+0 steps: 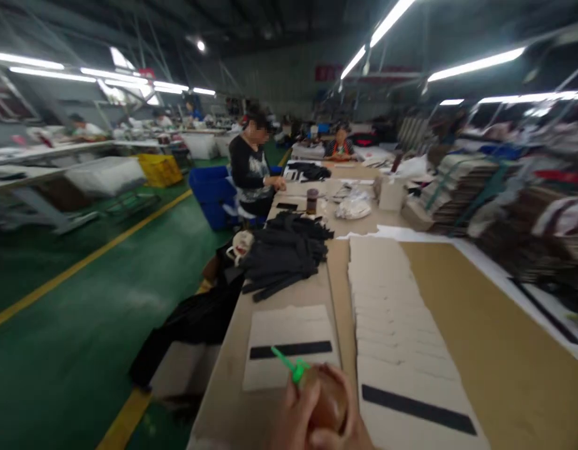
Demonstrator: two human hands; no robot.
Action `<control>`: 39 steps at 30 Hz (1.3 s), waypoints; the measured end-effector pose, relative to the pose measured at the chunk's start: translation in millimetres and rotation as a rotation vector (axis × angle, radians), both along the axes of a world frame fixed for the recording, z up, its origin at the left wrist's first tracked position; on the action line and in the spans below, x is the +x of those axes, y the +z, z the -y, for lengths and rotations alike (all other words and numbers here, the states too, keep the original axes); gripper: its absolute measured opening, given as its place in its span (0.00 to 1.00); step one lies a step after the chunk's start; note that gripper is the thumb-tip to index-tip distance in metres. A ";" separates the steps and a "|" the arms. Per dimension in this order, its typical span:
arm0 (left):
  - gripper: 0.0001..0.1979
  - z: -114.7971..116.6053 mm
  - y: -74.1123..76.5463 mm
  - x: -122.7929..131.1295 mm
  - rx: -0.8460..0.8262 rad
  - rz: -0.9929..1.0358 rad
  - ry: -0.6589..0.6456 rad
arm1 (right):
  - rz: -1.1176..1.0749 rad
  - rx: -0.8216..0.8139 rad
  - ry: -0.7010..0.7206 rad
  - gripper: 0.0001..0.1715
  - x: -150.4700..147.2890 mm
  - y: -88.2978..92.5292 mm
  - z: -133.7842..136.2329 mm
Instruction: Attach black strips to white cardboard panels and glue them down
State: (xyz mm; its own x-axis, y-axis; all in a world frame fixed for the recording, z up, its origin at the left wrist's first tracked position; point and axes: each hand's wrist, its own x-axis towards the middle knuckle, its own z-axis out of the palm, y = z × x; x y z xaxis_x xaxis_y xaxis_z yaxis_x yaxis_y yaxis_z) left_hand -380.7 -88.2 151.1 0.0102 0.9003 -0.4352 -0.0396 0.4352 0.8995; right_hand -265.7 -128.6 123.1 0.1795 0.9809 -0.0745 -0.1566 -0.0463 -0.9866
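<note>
Hands sit at the bottom centre of the frame, clasped together, fingers closed around a brown rounded bottle whose green nozzle points up-left over a pale card crossed by a black strip. Which hand does the gripping I cannot tell; they overlap. To the right runs a long overlapped row of pale cards, the nearest bearing another black strip. A heap of dark fabric lies at mid-frame, a seated co-worker beyond. Working well likely means keeping the nozzle low, steady and aligned along the strip
</note>
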 end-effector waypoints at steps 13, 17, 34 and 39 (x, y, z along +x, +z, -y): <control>0.32 1.4 -28.9 -13.8 0.000 0.458 -0.369 | -0.221 -0.215 -0.127 0.56 -5.3 -39.5 10.3; 0.32 -9.0 -42.7 -19.7 0.127 0.321 -0.454 | -0.400 -0.247 -0.098 0.44 -7.2 -41.3 -0.2; 0.23 -93.0 -142.3 -115.5 0.679 -1.258 -0.524 | -0.105 -0.371 -0.173 0.37 3.8 -31.0 -66.5; 0.22 -91.6 -143.0 -116.4 0.686 -1.268 -0.510 | 0.294 -0.251 -0.131 0.37 -19.9 -49.0 -104.2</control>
